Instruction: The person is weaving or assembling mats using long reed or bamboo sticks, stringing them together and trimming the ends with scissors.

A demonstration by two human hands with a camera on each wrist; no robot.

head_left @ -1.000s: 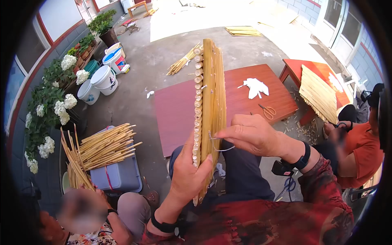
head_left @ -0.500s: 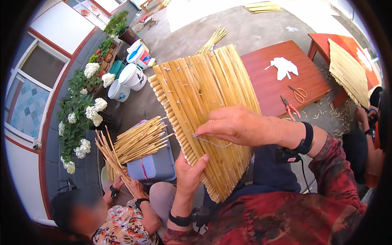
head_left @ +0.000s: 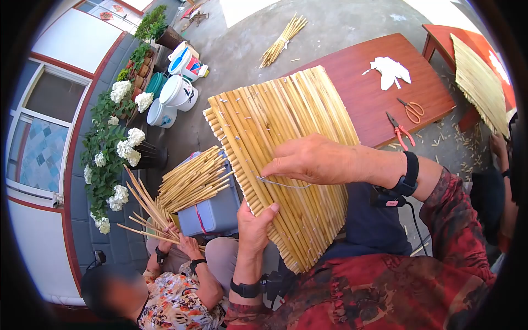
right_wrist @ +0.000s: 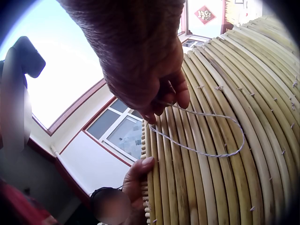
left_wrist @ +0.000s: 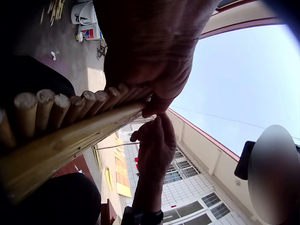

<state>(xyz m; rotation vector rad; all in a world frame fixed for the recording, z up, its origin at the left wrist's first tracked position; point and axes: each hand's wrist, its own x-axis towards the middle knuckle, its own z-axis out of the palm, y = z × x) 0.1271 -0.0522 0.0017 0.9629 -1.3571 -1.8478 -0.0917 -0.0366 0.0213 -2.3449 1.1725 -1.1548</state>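
A panel of yellow stalks [head_left: 297,110], stitched with short bits of thread, is tilted in front of the body. My left hand [head_left: 255,226] grips its lower left edge, thumb on the face and fingers behind. Over the panel's left part, my right hand [head_left: 311,159] pinches a pale thread [right_wrist: 213,154] near the edge; in the right wrist view the thread loops across the stalks. Whether a needle is between the fingertips cannot be told. In the left wrist view the right hand [left_wrist: 157,150] is close beside the left hand [left_wrist: 150,56].
Pliers [head_left: 400,132], scissors [head_left: 411,110] and white gloves [head_left: 389,72] lie on a red table [head_left: 352,69]. At left, a person [head_left: 181,286] holds stalks beside a grey bin [head_left: 212,216] with a stalk pile [head_left: 195,179]. Buckets [head_left: 179,92] and white flowers [head_left: 125,148] stand behind.
The panel has turned from edge-on to face-on, and the view has swung left. My right hand stays near its left edge, holding the thread.
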